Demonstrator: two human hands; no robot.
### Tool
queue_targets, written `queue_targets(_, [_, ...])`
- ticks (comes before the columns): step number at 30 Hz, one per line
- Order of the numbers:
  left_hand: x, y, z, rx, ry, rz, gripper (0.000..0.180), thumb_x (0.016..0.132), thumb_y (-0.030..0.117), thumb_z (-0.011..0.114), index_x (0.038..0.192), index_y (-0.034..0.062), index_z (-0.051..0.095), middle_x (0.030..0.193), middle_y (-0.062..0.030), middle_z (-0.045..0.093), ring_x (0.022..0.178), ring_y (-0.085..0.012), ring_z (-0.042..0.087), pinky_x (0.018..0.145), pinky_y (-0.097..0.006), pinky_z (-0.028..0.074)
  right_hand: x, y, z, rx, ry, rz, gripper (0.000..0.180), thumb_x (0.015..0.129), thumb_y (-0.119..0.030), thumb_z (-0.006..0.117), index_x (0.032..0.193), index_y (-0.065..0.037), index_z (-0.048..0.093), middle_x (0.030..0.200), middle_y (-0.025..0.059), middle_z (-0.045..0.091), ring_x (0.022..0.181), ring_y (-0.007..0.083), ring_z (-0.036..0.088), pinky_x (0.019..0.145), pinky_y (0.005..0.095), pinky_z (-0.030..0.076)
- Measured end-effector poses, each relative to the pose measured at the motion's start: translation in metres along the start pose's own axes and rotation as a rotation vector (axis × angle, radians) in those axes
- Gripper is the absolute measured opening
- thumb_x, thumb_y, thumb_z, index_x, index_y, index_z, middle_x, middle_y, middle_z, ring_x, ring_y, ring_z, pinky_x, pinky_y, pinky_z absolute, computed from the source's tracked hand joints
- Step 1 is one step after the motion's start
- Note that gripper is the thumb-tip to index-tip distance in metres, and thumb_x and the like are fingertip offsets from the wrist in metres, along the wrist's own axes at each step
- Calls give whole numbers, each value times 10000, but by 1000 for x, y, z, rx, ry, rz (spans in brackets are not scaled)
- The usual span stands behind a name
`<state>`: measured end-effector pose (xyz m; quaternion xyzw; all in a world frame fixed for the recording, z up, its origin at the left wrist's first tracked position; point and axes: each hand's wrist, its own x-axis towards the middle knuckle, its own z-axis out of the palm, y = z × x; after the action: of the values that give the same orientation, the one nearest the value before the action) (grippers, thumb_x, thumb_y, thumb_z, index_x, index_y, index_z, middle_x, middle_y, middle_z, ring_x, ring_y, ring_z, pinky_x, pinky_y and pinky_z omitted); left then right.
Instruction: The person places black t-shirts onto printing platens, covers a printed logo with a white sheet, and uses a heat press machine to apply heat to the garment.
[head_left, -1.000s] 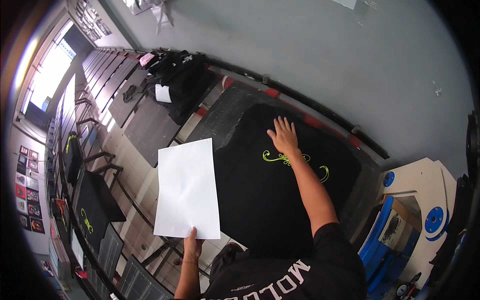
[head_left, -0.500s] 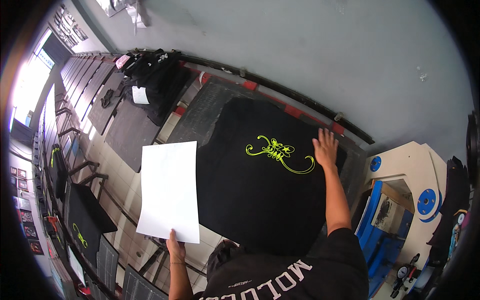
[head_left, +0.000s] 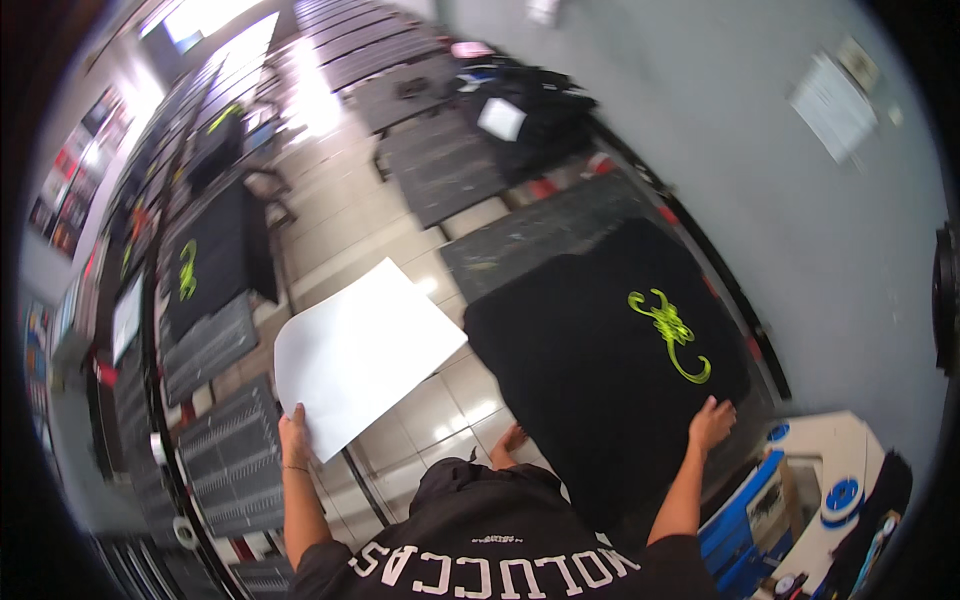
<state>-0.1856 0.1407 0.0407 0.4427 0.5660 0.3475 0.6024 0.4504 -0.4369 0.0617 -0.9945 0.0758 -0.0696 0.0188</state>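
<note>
My left hand (head_left: 294, 434) grips a large blank white sheet (head_left: 362, 358) by its near left edge, holding it over the gap between the tables. A black T-shirt or similar garment (head_left: 580, 385) lies spread on the dark table board (head_left: 560, 215) to my right. It bears a bright yellow-green curling print (head_left: 670, 335). My right hand (head_left: 712, 425) is at the garment's right edge, close to the lower end of the print. Its fingers are loosely extended with nothing in them; whether they touch the cloth I cannot tell.
A blue and cream machine (head_left: 840, 470) stands beside the table at lower right. A heap of dark garments (head_left: 530, 110) rests farther along the row by the grey wall (head_left: 800, 230). Across the tiled aisle (head_left: 335, 225), another row of boards holds black garments (head_left: 225, 250) with similar prints.
The view has turned leftward along the aisle. The white sheet, still in my left hand, has tilted away from upright. My right hand's spread fingers have drawn closer together at the garment's edge.
</note>
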Motion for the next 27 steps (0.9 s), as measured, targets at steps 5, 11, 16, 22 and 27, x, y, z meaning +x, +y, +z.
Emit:
queue_targets(5, [-114, -45, -209, -52, 195, -141, 359, 980, 178, 600, 1259, -42, 552, 1153, -115, 659, 1028, -223, 627, 912, -365, 491, -29, -15, 5, 267, -27, 27, 732, 1001, -530, 428, 1478, 19, 345, 1536, 287, 303, 1420, 456, 293, 1159, 519, 277])
queue_targets(11, [-270, -142, -388, -32, 382, -433, 441, 967, 164, 614, 1335, -53, 503, 1239, -155, 633, 1096, -273, 617, 940, -423, 480, -80, -66, -5, 580, -15, -175, 715, 996, -495, 476, 1468, 28, 356, 1523, 256, 342, 1398, 400, 351, 1135, 460, 318])
queue_targets(16, [-321, -198, -447, 167, 530, -448, 375, 909, 155, 665, 1214, -54, 605, 1124, -161, 687, 968, -276, 661, 860, -426, 513, -170, -103, -38, 720, -104, -314, 668, 995, -448, 500, 1474, -4, 363, 1508, 226, 386, 1375, 379, 395, 1118, 438, 339])
queue_targets(22, [-288, -160, -408, 1125, 1212, -340, 536, 802, 162, 706, 1277, -24, 541, 1254, -205, 580, 1120, -392, 562, 951, -478, 469, -283, -119, -116, 1018, -216, -434, 563, 996, -244, 546, 1468, 2, 365, 1526, 215, 367, 1412, 343, 361, 1156, 416, 290])
queue_targets(27, [-184, -140, -304, 1109, 836, 401, 579, 804, 144, 665, 1340, 0, 500, 1421, -220, 444, 1349, -396, 369, 1120, -509, 297, -361, -81, -200, 1288, -280, -518, 521, 1003, -170, 523, 1472, -8, 364, 1523, 180, 379, 1395, 295, 388, 1149, 390, 298])
